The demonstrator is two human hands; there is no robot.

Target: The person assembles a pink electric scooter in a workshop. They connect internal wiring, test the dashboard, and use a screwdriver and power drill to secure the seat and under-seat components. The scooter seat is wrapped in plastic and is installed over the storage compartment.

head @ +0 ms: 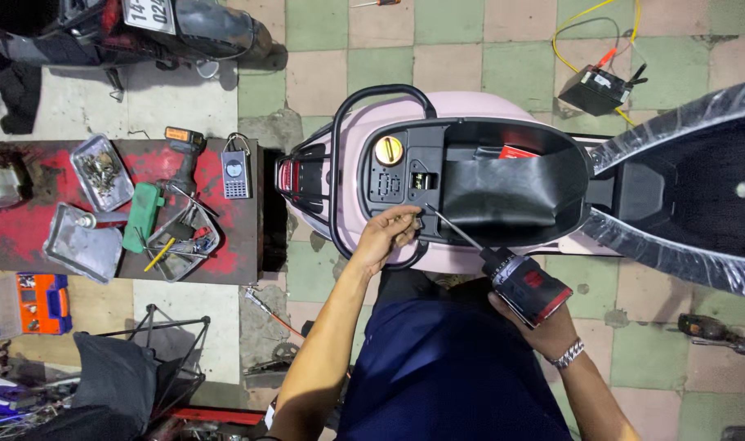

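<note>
A pink scooter [479, 106] stands with its seat [699, 188] lifted, showing the black under-seat tub [511, 192] and a yellow fuel cap [388, 150]. My left hand [386, 235] rests on the tub's near rim, fingers pinched at a small fastener. My right hand [544, 322], with a wristwatch, grips a black and red power screwdriver [526, 286]. Its long bit [454, 229] points up-left, tip close to my left fingers.
A red worn table [29, 237] at left carries metal trays [101, 171] of screws and tools, a green case [142, 216], a cordless drill [183, 155] and a padlock-shaped grey device [236, 170]. A battery [597, 88] with yellow wires lies on the tiled floor; another scooter [127, 28] stands top left.
</note>
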